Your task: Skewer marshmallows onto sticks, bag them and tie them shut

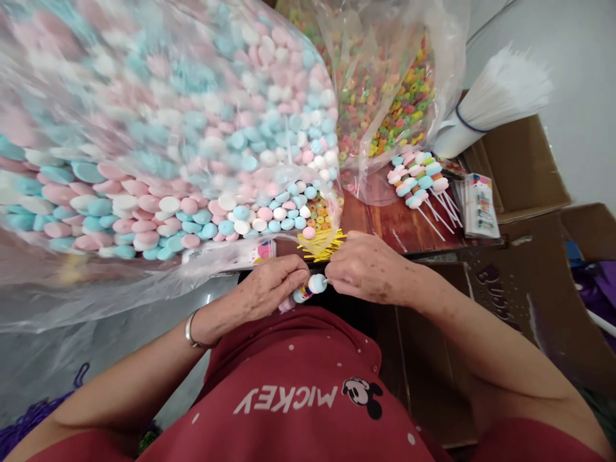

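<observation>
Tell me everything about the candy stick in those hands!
The candy stick is a short row of round matte pieces: a white one at one end, a pale blue one at the other, small coloured rings between. It lies almost level, pinched by the left hand and the right hand, over a red shirt. Its bare handle is hidden.

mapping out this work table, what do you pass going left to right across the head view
big bag of pastel candies → yellow twist ties → finished candy sticks → stack of printed cards
</observation>
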`<state>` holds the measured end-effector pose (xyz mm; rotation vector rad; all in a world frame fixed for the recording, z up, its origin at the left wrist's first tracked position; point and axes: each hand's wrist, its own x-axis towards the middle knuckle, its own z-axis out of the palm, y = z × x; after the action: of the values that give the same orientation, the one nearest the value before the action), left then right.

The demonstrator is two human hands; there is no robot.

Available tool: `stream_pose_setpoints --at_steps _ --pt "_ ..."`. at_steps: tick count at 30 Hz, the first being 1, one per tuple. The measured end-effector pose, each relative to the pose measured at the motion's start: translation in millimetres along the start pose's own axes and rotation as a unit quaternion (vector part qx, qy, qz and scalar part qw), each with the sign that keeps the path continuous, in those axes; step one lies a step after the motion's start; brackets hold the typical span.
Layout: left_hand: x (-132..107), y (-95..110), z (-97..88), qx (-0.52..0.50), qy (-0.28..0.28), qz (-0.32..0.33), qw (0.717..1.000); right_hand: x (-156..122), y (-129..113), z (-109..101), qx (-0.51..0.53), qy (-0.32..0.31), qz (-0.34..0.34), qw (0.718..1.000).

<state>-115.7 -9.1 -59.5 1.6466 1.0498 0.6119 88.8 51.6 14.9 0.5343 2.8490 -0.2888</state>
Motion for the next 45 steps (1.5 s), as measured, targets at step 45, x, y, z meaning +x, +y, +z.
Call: stream_pose_setpoints --at_steps 45 --pt "-1.2 -10.9 43.9 -0.446 0.015 -0.060 0.893 -7.0 -10.7 29.4 -0.069 0.312 -0.019 0.947"
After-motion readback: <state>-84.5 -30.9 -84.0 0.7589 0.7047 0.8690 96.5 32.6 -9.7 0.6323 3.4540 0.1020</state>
